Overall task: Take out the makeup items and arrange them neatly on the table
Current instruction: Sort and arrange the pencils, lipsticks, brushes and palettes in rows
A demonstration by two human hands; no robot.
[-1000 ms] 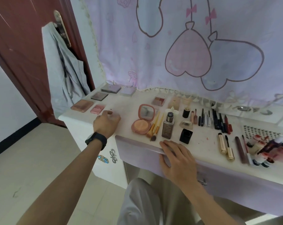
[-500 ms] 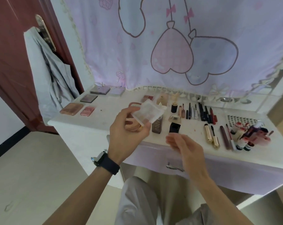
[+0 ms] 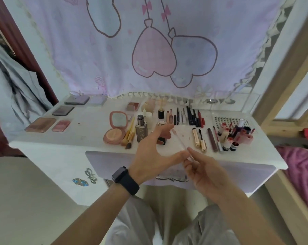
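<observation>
Over the front edge of the white vanity table (image 3: 70, 138), my left hand (image 3: 149, 156) holds a thin clear flat packet (image 3: 179, 142), seen edge-on, between its fingertips and thumb. My right hand (image 3: 206, 170) pinches the packet's lower end. Laid out on the table are flat palettes (image 3: 41, 124), an open pink mirror compact (image 3: 115, 129), brushes (image 3: 129, 137), a foundation bottle (image 3: 141, 129), a row of pencils (image 3: 188, 115), gold tubes (image 3: 199, 138) and a cluster of small lip bottles (image 3: 236, 135).
The lilac drawer front (image 3: 110, 161) sits shut under the table edge. A balloon-print curtain (image 3: 149, 50) hangs behind the table. A grey garment (image 3: 17, 85) hangs on the door at left; a wooden bed frame with pink bedding (image 3: 301, 165) stands at right.
My left hand lifted the clear packet off the table's left side and brought it to the centre. My right hand left the drawer edge, which closed, and took the packet's lower end.
</observation>
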